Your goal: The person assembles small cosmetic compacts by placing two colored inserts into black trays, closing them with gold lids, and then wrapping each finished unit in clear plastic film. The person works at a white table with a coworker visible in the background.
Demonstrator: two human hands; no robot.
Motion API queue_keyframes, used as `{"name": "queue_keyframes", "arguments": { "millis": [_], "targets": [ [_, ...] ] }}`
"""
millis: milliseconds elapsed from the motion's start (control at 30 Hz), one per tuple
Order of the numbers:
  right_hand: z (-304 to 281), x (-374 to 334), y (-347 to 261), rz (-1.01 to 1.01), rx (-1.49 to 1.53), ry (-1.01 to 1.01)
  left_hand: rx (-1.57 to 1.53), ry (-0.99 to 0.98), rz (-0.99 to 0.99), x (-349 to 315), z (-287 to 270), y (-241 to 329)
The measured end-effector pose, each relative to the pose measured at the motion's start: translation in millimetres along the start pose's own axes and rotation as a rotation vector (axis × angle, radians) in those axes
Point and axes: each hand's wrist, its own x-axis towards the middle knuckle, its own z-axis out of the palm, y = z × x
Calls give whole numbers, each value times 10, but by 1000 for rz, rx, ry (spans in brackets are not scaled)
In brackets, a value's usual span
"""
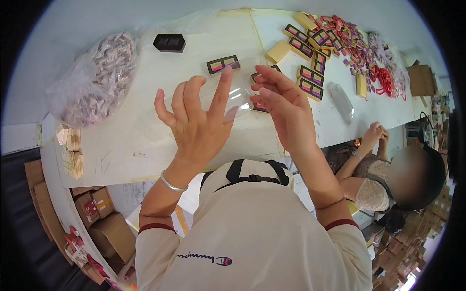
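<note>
A clear plastic sleeve (240,96) is held up between my two hands above the white table. My left hand (201,114) grips its left side between thumb and index finger, the other fingers spread away. On its right side, the thumb and fingertips of my right hand (286,104) pinch the edge. Just beyond the sleeve lies a small black-framed box (223,64) with yellow and pink panels. More such boxes are partly hidden behind the sleeve and my right hand.
A plastic bag of small wrapped pieces (104,72) and a black tray (169,42) are at the left. Gold boxes (310,80), a clear plastic pack (341,103) and a red-purple heap (342,36) lie right. A co-worker (374,184) sits at the right edge.
</note>
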Motion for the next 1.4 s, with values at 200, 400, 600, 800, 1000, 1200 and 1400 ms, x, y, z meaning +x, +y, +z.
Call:
{"name": "queue_keyframes", "arguments": {
  "millis": [200,400,600,800,1000,1200,1400],
  "targets": [
    [17,124,50,-87,-256,62,27,-47,17,2,3,23],
    [-59,218,156,-243,-346,-8,100,-75,66,34,82,-24],
    [-157,234,69,150,-146,-46,-114,-209,87,4,234,-68],
    [-297,232,125,226,-233,-275,-329,-286,30,-33,345,-50],
    [-293,163,70,212,-637,-445,-433,-298,8,-88,369,-12],
    [-104,-94,-166,-794,-1138,-276,-1167,-518,-478,12,170,-28],
    [-210,-62,-49,-758,-727,-68,-1708,-496,-714,4,75,255]
  ]
}}
